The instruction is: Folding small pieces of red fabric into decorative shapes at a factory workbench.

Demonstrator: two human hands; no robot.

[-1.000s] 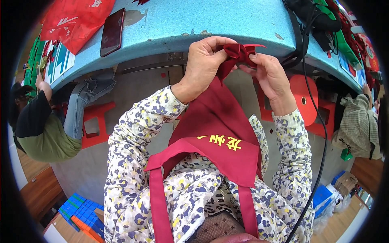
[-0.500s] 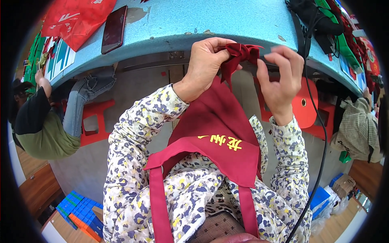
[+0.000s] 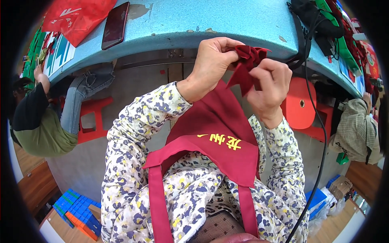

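Note:
A dark red ribbon bow (image 3: 248, 60) is held up between my two hands, just off the table's near edge. My left hand (image 3: 214, 60) pinches the bow's left side between thumb and fingers. On the other side, my right hand (image 3: 269, 87) has its fingers closed on the bow's lower right part, where a ribbon end hangs; the fingertips partly hide it. Below the hands, the dark red apron (image 3: 214, 121) with yellow lettering covers my front, over patterned sleeves.
The blue table (image 3: 210, 20) carries a dark phone (image 3: 116, 25) and a red bag (image 3: 79, 18) at the left. A black cable (image 3: 320, 162) runs down at my right. Red stools (image 3: 300, 103) stand beneath the table. People sit at both sides, one in a green top (image 3: 44, 133).
My right hand, open and apart from the bow before, has moved left and closed on it. The bow has shifted slightly right and turned, with my left hand still pinching it.

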